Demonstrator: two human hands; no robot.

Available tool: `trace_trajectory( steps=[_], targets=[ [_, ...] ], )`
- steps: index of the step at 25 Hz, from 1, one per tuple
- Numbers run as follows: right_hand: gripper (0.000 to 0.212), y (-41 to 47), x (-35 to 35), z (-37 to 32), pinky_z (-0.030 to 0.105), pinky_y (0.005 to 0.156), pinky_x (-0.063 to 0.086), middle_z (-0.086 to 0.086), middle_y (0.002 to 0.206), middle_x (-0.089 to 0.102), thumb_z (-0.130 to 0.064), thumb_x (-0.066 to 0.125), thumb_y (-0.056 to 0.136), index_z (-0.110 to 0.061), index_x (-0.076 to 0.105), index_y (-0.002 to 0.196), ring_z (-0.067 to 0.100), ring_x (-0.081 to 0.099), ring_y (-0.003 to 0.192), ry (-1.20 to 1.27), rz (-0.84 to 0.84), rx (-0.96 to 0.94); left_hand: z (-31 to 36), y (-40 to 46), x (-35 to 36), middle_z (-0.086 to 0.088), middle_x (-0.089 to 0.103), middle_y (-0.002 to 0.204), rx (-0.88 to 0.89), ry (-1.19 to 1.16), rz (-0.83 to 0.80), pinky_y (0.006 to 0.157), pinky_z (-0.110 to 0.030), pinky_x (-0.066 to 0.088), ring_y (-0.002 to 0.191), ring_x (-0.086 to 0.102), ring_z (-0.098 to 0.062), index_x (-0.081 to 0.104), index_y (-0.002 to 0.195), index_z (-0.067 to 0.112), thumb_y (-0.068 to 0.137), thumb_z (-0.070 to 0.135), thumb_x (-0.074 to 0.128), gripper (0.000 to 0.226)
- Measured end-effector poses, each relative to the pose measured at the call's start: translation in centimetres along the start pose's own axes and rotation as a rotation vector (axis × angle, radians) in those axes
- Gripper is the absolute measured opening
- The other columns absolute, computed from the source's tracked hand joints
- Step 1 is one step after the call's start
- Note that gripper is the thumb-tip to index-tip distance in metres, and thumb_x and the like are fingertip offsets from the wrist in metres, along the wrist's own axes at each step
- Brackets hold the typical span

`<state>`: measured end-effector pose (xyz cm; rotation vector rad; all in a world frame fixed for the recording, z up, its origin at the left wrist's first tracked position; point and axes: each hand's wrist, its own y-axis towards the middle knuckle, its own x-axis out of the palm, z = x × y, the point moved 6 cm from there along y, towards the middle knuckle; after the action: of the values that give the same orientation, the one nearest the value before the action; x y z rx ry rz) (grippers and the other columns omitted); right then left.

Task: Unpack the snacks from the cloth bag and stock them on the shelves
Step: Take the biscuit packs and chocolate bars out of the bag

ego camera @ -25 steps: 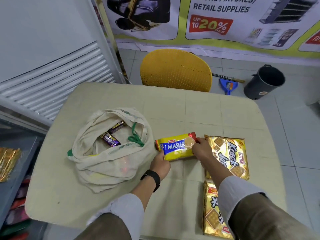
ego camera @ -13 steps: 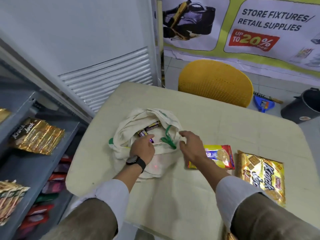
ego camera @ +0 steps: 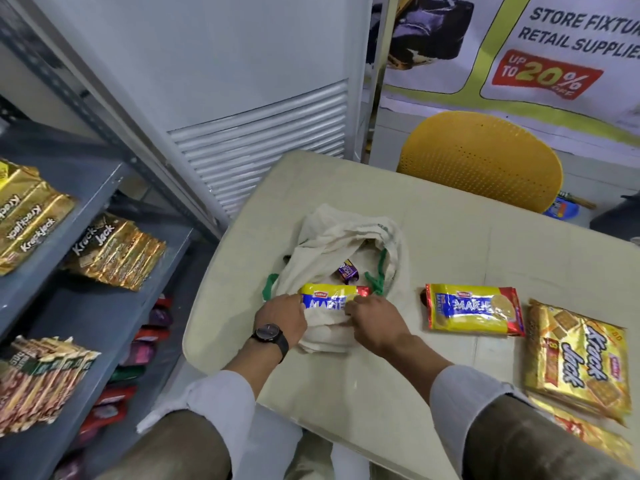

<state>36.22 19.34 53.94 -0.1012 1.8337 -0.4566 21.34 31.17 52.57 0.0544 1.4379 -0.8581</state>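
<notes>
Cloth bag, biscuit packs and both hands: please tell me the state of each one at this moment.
cloth bag: open, slumped on the table
Marie pack in hands: held at the bag mouth, sealed
left hand: grips the pack's left end
right hand: grips its right end
Marie pack on table: lying flat, sealed
Krack Jack pack: lying flat on the table
purple snack: inside the bag

Two Marie packs [ego camera: 328,301] [ego camera: 473,311], one cloth bag [ego camera: 332,244]

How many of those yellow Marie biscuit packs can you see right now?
2. One Marie pack is held by both hands at the cloth bag's mouth; the other lies on the table right of it. More may be hidden inside.
</notes>
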Motion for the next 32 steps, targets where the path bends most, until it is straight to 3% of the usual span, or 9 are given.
trace_trajectory(
  steps=[7, 9, 11, 14, 18, 22, 26, 29, 32],
  targets=[
    [0.029, -4.0, 3.8, -0.1, 0.032, 0.079, 0.052, 0.007, 0.107, 0.074, -0.017, 0.057, 0.076, -0.018, 0.072, 0.101, 0.034, 0.068, 0.098, 0.105, -0.148, 0.198, -0.5, -0.4, 1.9, -0.006, 0.072, 0.112, -0.154, -0.112, -0.075, 0.069, -0.030, 0.044, 0.101, 0.068, -0.031, 0.067, 0.109, 0.022, 0.092, 0.029, 0.055, 0.023],
    [0.028, -4.1, 3.3, 0.6, 0.030, 0.073, 0.050, 0.007, 0.101, 0.074, -0.022, 0.057, 0.074, -0.018, 0.073, 0.097, 0.034, 0.068, 0.094, 0.263, -0.083, 0.319, -0.5, 0.2, 1.8, -0.009, 0.072, 0.113, -0.180, -0.139, -0.092, 0.070, -0.030, 0.046, 0.101, 0.068, -0.032, 0.069, 0.110, 0.019, 0.092, 0.030, 0.055, 0.025],
    [0.024, -3.8, 1.9, 1.6, 0.032, 0.071, 0.048, 0.009, 0.100, 0.073, -0.021, 0.056, 0.078, -0.016, 0.070, 0.096, 0.035, 0.067, 0.093, 0.439, 0.091, 0.458, -0.2, 0.7, 1.2, -0.011, 0.072, 0.112, -0.212, -0.203, -0.067, 0.070, -0.030, 0.044, 0.101, 0.067, -0.034, 0.069, 0.107, 0.016, 0.092, 0.027, 0.055, 0.024],
    [0.036, -2.5, 1.1, 2.8, 0.038, 0.088, 0.049, 0.014, 0.117, 0.064, -0.017, 0.060, 0.084, -0.010, 0.062, 0.119, 0.035, 0.061, 0.107, 0.632, 0.181, 0.636, 0.7, 0.8, 1.1, -0.015, 0.072, 0.106, -0.281, -0.358, -0.052, 0.069, -0.030, 0.041, 0.098, 0.067, -0.035, 0.063, 0.087, 0.012, 0.091, 0.019, 0.055, 0.011],
    [0.029, -0.4, 1.9, 4.0, 0.033, 0.082, 0.049, 0.018, 0.120, 0.069, -0.018, 0.061, 0.089, -0.005, 0.065, 0.115, 0.034, 0.063, 0.103, 0.819, 0.025, 0.826, 1.2, 1.0, 2.3, -0.017, 0.070, 0.115, -0.442, -0.602, -0.103, 0.080, -0.034, 0.050, 0.104, 0.066, -0.035, 0.068, 0.109, 0.006, 0.092, 0.017, 0.054, 0.024],
    [0.045, 0.2, 2.1, 3.5, 0.038, 0.104, 0.048, 0.018, 0.142, 0.057, -0.028, 0.060, 0.092, -0.006, 0.062, 0.132, 0.036, 0.054, 0.130, 0.731, -0.067, 0.863, 2.0, 1.4, 2.6, -0.016, 0.059, 0.139, -0.526, -0.627, -0.166, 0.099, -0.035, 0.048, 0.121, 0.059, -0.035, 0.057, 0.136, 0.008, 0.092, 0.027, 0.055, 0.049],
    [0.050, -0.9, 2.6, 1.6, 0.044, 0.110, 0.040, 0.014, 0.156, 0.033, -0.026, 0.056, 0.092, -0.010, 0.054, 0.139, 0.034, 0.035, 0.141, 0.557, 0.003, 0.831, 2.4, 1.2, 3.2, -0.014, 0.058, 0.144, -0.544, -0.686, -0.233, 0.102, -0.036, 0.047, 0.125, 0.058, -0.034, 0.053, 0.141, 0.009, 0.095, 0.028, 0.053, 0.050],
    [0.055, -0.5, 3.0, 1.7, 0.042, 0.115, 0.036, 0.019, 0.154, 0.039, -0.026, 0.057, 0.094, -0.006, 0.049, 0.144, 0.036, 0.036, 0.143, 0.669, 0.018, 0.812, 1.9, 0.9, 3.5, -0.016, 0.055, 0.146, -0.539, -0.712, -0.251, 0.107, -0.037, 0.045, 0.129, 0.055, -0.035, 0.049, 0.145, 0.007, 0.100, 0.029, 0.051, 0.051],
    [0.050, -0.1, 2.8, 2.6, 0.042, 0.111, 0.044, 0.021, 0.143, 0.051, -0.025, 0.059, 0.092, -0.005, 0.056, 0.137, 0.039, 0.050, 0.132, 0.863, 0.039, 0.876, 1.8, 0.6, 2.7, -0.018, 0.058, 0.141, -0.497, -0.689, -0.219, 0.105, -0.038, 0.045, 0.125, 0.056, -0.037, 0.054, 0.139, 0.004, 0.102, 0.030, 0.049, 0.045]
  ],
)
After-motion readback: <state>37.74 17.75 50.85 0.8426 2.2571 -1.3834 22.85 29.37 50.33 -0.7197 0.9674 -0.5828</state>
